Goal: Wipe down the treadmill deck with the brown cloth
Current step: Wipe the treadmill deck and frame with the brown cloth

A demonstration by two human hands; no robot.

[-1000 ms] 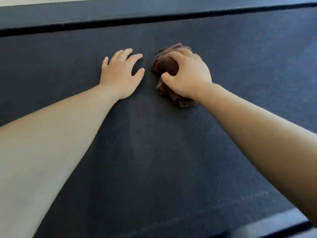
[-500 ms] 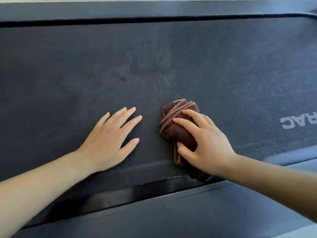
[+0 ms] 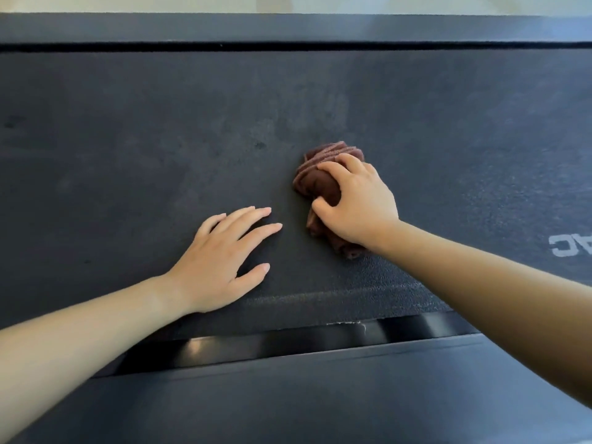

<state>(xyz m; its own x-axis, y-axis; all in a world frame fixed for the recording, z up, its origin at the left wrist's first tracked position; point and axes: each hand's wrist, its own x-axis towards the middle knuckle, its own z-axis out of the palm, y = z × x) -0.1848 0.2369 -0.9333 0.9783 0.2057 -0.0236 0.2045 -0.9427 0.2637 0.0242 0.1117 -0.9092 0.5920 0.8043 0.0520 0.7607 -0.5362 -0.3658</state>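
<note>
Wiping was under way on the treadmill deck (image 3: 288, 107), its dark textured belt filling most of the view, far side rail (image 3: 288, 27) along the top, near side rail (image 3: 288, 395) along the bottom. Left hand (image 3: 221, 264) lay flat on the belt, fingers (image 3: 259, 233) straight and slightly spread, holding nothing; bracing, I'd guess. Right hand (image 3: 355, 206) sat on the brown cloth (image 3: 317, 184), fingers (image 3: 336, 165) curled over the wad and thumb dug into its near-left side, pressing it onto the belt. Cloth was bunched, long axis running near-to-far; it lay just right of the left hand, not touching it. Most open belt lay beyond the cloth toward the far rail, so the next stroke likely had to push away. Small dark spot (image 3: 260, 145) sat up-left of the cloth, near. White lettering (image 3: 571, 246) at the right edge, upside down and cut by the frame: "AC" readable, rest out of view.
</note>
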